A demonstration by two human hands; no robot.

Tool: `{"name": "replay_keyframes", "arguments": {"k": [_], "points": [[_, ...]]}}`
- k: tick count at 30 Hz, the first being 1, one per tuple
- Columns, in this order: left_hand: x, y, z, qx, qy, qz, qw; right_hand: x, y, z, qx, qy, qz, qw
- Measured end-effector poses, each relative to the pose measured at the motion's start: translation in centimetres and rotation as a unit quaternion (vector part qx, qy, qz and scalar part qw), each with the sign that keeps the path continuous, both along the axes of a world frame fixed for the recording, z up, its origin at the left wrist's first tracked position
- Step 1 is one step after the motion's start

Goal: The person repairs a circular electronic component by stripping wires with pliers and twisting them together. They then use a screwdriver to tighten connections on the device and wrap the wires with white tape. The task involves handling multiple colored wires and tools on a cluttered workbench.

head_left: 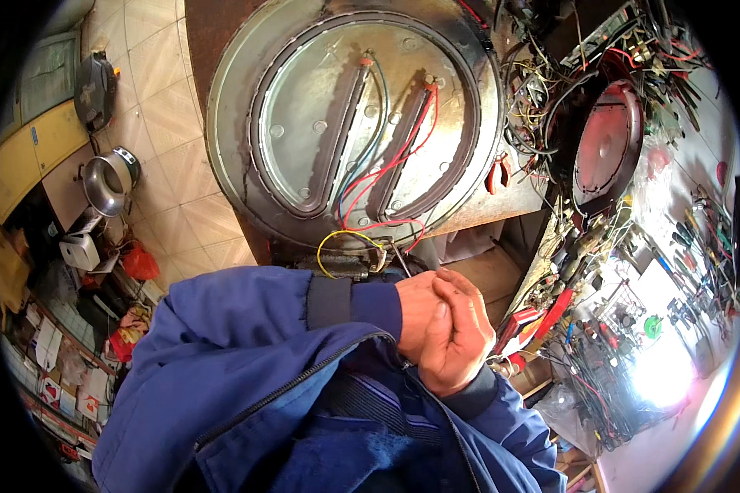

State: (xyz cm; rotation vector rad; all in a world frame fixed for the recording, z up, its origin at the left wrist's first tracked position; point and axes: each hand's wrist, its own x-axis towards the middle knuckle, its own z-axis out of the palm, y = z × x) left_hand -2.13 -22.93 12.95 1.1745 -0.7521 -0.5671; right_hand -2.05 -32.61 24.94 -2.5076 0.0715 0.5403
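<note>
A large round metal heating pan (321,127) lies with its underside up, a bent heating tube (259,148) running around it. Red wires (399,156) and a blue wire (385,103) come off the tube's ends. They run to the near rim beside a yellow wire loop (330,238). My left hand (418,308) is closed just below this rim, its fingers mostly hidden. From it a thin metal-shafted tool (403,264) points at the wire ends; its handle is covered. My right hand (459,345) is folded against the left, fingers bent; what it grips is hidden.
Red-handled pliers (497,174) lie right of the pan. Tangled wires (534,107) and a round red-lit pan (607,148) stand at the right, above many tools and a bright lamp (664,374). A steel pot (107,185) is at the left near the tiled floor (160,107).
</note>
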Motion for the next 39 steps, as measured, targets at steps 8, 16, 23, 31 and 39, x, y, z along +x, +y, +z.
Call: {"name": "replay_keyframes", "arguments": {"k": [8,16,23,31,39], "points": [[-1.2,-0.7,-0.1,-0.177,0.289,0.089,0.937,2.6,0.0,-0.1,-0.039,-0.041,0.301,0.952],[-4.1,-1.9,-0.9,-0.192,0.28,0.266,0.902,4.4,0.6,-0.5,-0.042,-0.077,0.511,0.855],[-8.3,-3.5,-2.0,-0.153,0.279,0.414,0.853,5.3,1.3,-0.6,-0.066,-0.127,0.672,0.726],[-6.7,-6.2,-1.8,-0.107,0.222,0.541,0.805,5.6,1.4,-0.2,-0.056,-0.126,0.691,0.71],[-1.3,-1.8,0.2,-0.102,0.047,0.352,0.929,6.1,-0.1,0.1,0.057,-0.029,0.365,0.929]]}}
